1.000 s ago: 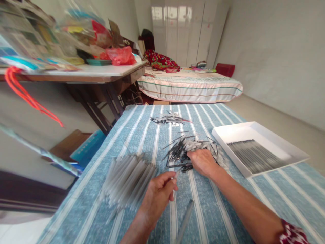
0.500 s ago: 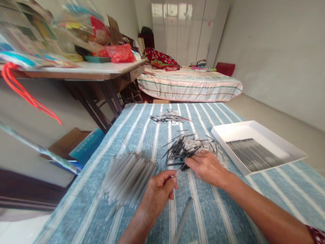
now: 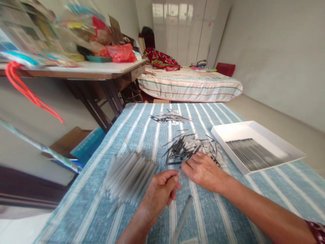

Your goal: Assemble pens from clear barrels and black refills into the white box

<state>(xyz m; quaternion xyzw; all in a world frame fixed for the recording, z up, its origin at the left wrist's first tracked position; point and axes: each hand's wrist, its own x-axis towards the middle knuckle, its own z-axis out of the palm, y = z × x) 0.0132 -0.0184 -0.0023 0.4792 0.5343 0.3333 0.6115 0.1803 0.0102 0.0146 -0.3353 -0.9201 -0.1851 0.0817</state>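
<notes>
My left hand (image 3: 162, 186) is closed in a pinch on a small pale piece whose tip (image 3: 179, 172) shows between the fingers. Close by on the right, my right hand (image 3: 203, 173) has its fingertips pressed together at that tip; what they hold is hidden. Behind the right hand lies a loose pile of thin black and whitish pieces (image 3: 181, 147). A stack of grey translucent tubes (image 3: 130, 174) rests left of my left hand. One single grey tube (image 3: 185, 213) lies on the striped cloth (image 3: 142, 132) below the hands.
At the right stands a white open box (image 3: 232, 128) with a row of thin dark-tipped rods (image 3: 254, 154) in it. A smaller pile of thin pieces (image 3: 167, 117) lies farther back. A cluttered side table (image 3: 101, 72) is at the left, a bed (image 3: 190, 83) beyond.
My right hand has moved slightly left and away from the dark pieces, and its fingertips now meet the pale piece at my left hand. The left hand is almost still.
</notes>
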